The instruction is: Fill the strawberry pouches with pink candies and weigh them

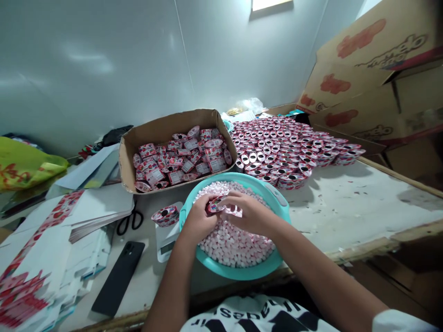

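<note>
My left hand (202,222) is wrapped around a small pink-and-red printed box (213,205) with an oval opening, held above the round turquoise tub (238,274). My right hand (249,213) is bent over the same box, its fingertips at the opening. A few pale pink pieces show under its curled fingers; the palm is hidden. White and pink candies (238,244) fill the tub below both hands. Left of the tub, another printed box (165,216) with its open top upward stands on a small white scale (167,246).
A cardboard carton (126,168) with many closed printed boxes stands behind the tub. Many open-topped boxes (273,147) stand tightly packed at the back right. Scissors (130,221), a black phone (119,279) and flat printed sheets (51,230) lie left. Large cartons (367,87) rise on the right.
</note>
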A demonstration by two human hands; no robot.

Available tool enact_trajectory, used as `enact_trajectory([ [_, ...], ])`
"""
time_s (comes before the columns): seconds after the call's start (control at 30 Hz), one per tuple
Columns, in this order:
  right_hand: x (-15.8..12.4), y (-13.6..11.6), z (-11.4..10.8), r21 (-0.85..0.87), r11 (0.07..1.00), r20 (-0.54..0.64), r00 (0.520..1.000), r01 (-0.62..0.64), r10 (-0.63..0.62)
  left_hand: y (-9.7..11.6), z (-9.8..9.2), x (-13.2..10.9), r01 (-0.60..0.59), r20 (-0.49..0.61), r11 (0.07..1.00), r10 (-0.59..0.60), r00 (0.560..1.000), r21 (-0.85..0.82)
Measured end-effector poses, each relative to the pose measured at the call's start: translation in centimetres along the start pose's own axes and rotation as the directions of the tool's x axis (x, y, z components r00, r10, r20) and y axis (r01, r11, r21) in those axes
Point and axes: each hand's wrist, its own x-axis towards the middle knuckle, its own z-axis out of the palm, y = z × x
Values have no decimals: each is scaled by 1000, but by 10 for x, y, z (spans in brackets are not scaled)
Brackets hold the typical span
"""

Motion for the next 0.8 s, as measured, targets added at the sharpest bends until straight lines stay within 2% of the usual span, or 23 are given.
enact_trajectory([
  [0.23,2,-2,-5,101,993,-142,989,61,-46,2,0,-2,10,1,1000,-10,1000,6],
  [0.43,2,7,0,-44,999,-255,967,3,-14,1,-1,-1,22,1,1000,-22,1000,8],
  [0.5,0,10,3,-86,996,-227,974,-10,-9,2,-1,-2,5,-3,1000,-5,1000,-8],
  [0.63,-5,16,8,-140,990,-89,996,-27,15,3,0,-3,-5,-25,999,4,1000,-32],
  [0.8,-5,22,9,-151,988,-55,998,-37,29,4,-1,-3,-16,-28,1000,16,999,-10],
])
